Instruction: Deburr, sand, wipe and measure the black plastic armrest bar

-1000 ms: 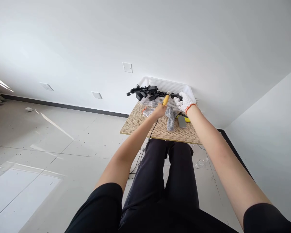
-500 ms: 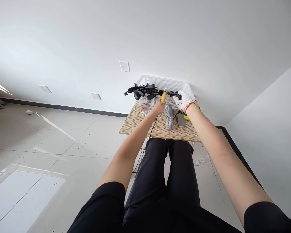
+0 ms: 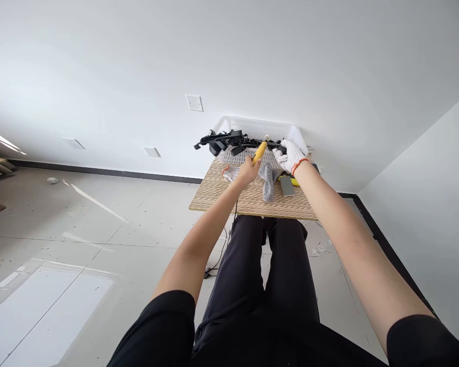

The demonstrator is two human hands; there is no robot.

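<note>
My bare left hand (image 3: 247,171) is wrapped round a yellow corded power tool (image 3: 259,152) with a round pale tip. The tip meets or nearly meets a long black plastic part (image 3: 229,137) with several projecting pieces; contact is too small to tell. My right hand (image 3: 291,156), in a white knitted glove with an orange cuff, grips the part's right end. This part lies across a white slatted basket (image 3: 263,121). Below the hands are a grey cloth (image 3: 268,183), a loose white glove (image 3: 230,173) and a grey flat block (image 3: 287,186).
The basket stands on a small wood-grain table (image 3: 210,193) against the wall. A yellow-handled tool (image 3: 295,181) lies partly hidden behind the block. A black cord (image 3: 235,211) hangs over the front edge near my legs. Crumpled clear plastic (image 3: 321,248) lies on the floor.
The yellow tool has shifted slightly right along the black part, and its handle leans more to the right. My right hand keeps its grip. The whole view has moved slightly.
</note>
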